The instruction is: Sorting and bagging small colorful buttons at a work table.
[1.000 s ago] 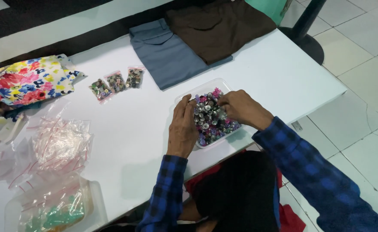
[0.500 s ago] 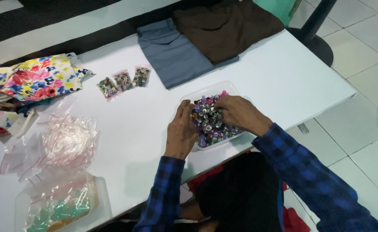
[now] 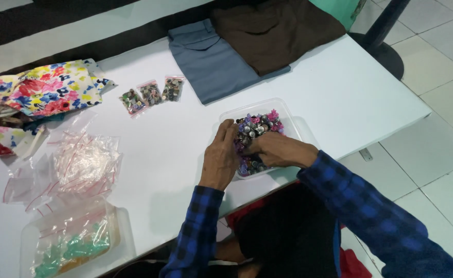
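A white table (image 3: 339, 98) stands on a pale tiled floor (image 3: 432, 62). Both hands dig into a clear tray (image 3: 283, 107) of mixed buttons (image 3: 260, 126) near the table's front edge: left hand (image 3: 220, 159) loosely curled on the pile, right hand (image 3: 278, 150) pinching among them; what it grips is hidden. 3 small button bags (image 3: 151, 94) and folded cloth (image 3: 211, 62) lie beyond, well apart.

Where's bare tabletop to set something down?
Free: the white table right of the clear plastic tray of buttons, and the middle between tray and pile of empty zip bags. Crowded: left edge, floral fabric, bags.
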